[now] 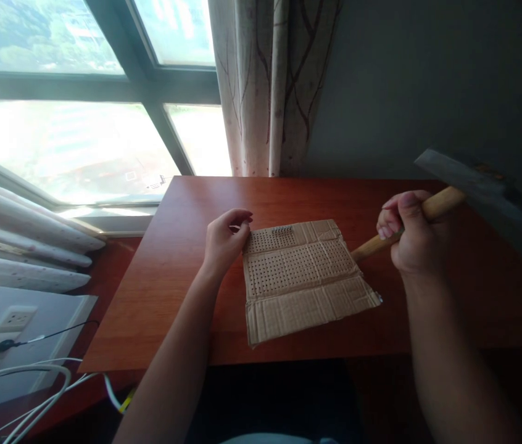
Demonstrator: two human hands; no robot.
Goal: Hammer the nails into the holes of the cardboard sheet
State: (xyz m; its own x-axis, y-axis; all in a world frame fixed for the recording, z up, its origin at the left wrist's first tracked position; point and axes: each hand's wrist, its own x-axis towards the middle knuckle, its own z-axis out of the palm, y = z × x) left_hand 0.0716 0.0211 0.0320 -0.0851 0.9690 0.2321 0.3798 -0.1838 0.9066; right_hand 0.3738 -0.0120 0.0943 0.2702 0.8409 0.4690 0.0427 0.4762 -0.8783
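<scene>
A piece of brown cardboard point(305, 280) lies flat on the red-brown wooden table point(178, 283). Rows of small holes cover its middle, and a short row of nails point(282, 230) stands near its far edge. My left hand point(224, 240) rests at the cardboard's far left corner, fingers curled and pinched at the edge. My right hand point(413, 237) is closed round the wooden handle of a hammer point(432, 209), raised above the table to the right of the cardboard. The hammer's grey metal head point(474, 179) points up and right.
A window and a patterned curtain point(270, 86) stand behind the table, with a grey wall to the right. At lower left a wall socket point(13, 320) holds a plug with white and black cables. The table's near edge runs just below the cardboard.
</scene>
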